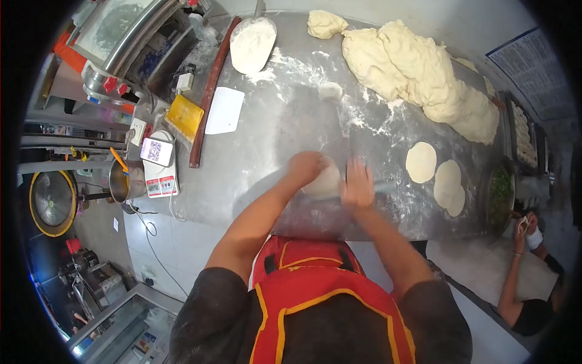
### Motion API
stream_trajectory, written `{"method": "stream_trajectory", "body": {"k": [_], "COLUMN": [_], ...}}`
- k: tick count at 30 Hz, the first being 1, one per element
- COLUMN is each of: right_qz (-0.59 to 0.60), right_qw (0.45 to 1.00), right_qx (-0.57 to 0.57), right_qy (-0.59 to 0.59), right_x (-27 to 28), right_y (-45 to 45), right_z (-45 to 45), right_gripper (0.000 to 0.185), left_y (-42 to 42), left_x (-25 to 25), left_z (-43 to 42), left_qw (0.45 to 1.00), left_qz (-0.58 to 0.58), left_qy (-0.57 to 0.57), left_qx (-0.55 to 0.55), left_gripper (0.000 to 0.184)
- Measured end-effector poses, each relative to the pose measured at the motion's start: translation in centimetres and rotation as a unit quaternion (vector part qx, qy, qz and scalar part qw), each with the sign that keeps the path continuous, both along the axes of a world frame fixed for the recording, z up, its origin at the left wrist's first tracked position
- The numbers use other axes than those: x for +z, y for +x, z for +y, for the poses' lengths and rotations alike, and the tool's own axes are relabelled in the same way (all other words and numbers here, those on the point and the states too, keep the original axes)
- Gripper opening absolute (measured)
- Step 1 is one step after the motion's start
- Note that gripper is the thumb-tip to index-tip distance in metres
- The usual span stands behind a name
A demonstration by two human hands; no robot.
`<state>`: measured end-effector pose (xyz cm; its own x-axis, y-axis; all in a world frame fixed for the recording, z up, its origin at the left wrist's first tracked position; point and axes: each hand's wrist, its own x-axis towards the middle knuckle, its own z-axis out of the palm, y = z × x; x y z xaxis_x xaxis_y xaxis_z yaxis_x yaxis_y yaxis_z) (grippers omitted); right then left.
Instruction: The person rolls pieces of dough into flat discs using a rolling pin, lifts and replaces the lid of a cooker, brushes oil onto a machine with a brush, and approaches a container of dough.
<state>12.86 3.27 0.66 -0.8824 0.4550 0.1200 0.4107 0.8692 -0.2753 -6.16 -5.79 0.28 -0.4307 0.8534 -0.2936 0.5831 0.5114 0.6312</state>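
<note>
A yellow-rimmed fan stands at the far left, near a metal pot with an orange handle sticking out. Beside the pot, a white scale carries a QR-code card. A flat yellow object and a white sheet flank a long red-brown rod; a blue-bordered poster hangs at right

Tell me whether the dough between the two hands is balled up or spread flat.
Spread flat: the dough shows as a broad, roughly round sheet on the tabletop, the left hand at its edge.
</note>
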Motion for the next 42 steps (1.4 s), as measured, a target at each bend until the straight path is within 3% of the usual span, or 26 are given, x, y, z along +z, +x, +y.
{"method": "stream_trajectory", "body": {"k": [3, 4, 6, 8, 11, 16, 20, 22, 24, 25, 26, 27, 28, 29, 32, 35, 37, 42], "right_qz": [0.006, 0.006, 0.030, -0.038, 0.084, 0.046, 0.054, 0.067, 0.074, 0.075, 0.076, 0.068, 0.061, 0.053, 0.078, 0.068, 0.058, 0.058], "right_qw": [0.999, 0.999, 0.998, 0.997, 0.995, 0.994, 0.988, 0.990, 0.991, 0.992, 0.992, 0.993, 0.993, 0.993, 0.994, 0.994, 0.996, 0.997], "right_qx": [0.040, 0.045, 0.026, 0.005, -0.046, 0.004, -0.005, -0.014, -0.019, -0.020, -0.022, -0.026, -0.030, -0.035, -0.036, -0.032, -0.033, -0.031], "right_qy": [-0.007, -0.004, 0.058, 0.070, 0.002, -0.098, -0.144, -0.124, -0.108, -0.101, -0.094, -0.094, -0.094, -0.096, -0.074, -0.076, -0.057, -0.031], "right_x": [0.0, -0.1, -2.4, -2.0, -1.8, 0.7, 0.7, 0.0, -0.7, -0.9, -1.1, -1.1, -0.9, -0.8, -1.2, -0.5, -0.6, -1.6], "right_y": [4.8, 5.3, 0.7, -4.9, -6.8, 4.7, 8.3, 8.3, 8.5, 8.5, 8.6, 8.5, 8.4, 8.4, 8.4, 8.4, 8.6, 8.8], "right_z": [-2.1, -2.5, -0.1, 2.5, 3.0, -3.4, -5.9, -6.0, -6.1, -6.2, -6.2, -6.1, -6.2, -6.4, -6.5, -6.4, -6.5, -6.6], "right_gripper": [0.064, 0.065, 0.065, 0.059, 0.058, 0.069, 0.073, 0.072, 0.071, 0.070, 0.069, 0.068, 0.068, 0.067, 0.067, 0.067, 0.064, 0.065], "left_y": [-0.6, -0.6, -0.2, 0.4, 1.6, 0.5, 4.2, 5.9, 4.4, 0.8, -2.0, -5.3, -6.9, -8.5, -7.9, -1.9, 2.8, 4.8], "left_x": [-2.7, -2.7, -0.5, 2.9, 4.7, 2.4, 0.6, 3.1, 0.5, -3.4, -2.3, -0.9, -0.7, -1.3, -2.9, -4.4, -1.4, 0.4], "left_z": [-4.2, -5.0, -3.5, -1.0, 1.7, 1.7, 9.6, 13.7, 16.7, 18.2, 18.4, 18.1, 17.5, 16.8, 13.7, 7.3, 2.8, 1.7], "left_qw": [0.985, 0.975, 0.998, 0.995, 0.976, 0.949, 0.931, 0.950, 0.957, 0.924, 0.950, 0.964, 0.935, 0.945, 0.970, 0.962, 0.974, 0.958], "left_qz": [-0.112, -0.188, -0.059, 0.035, 0.099, 0.086, -0.036, -0.224, -0.051, 0.079, 0.169, 0.194, 0.310, 0.300, 0.174, 0.184, 0.171, 0.207], "left_qy": [0.006, 0.026, -0.021, -0.079, -0.149, -0.077, 0.060, 0.085, 0.284, 0.373, 0.259, 0.181, 0.165, 0.125, 0.164, 0.186, 0.119, 0.131], "left_qx": [0.130, 0.119, 0.023, -0.050, -0.124, -0.294, -0.359, -0.201, -0.010, -0.003, 0.054, 0.028, 0.045, 0.023, -0.042, -0.083, -0.087, -0.146], "left_gripper": [0.035, 0.035, 0.031, 0.027, 0.023, 0.019, 0.031, 0.035, 0.037, 0.040, 0.042, 0.046, 0.047, 0.045, 0.041, 0.041, 0.042, 0.047]}}
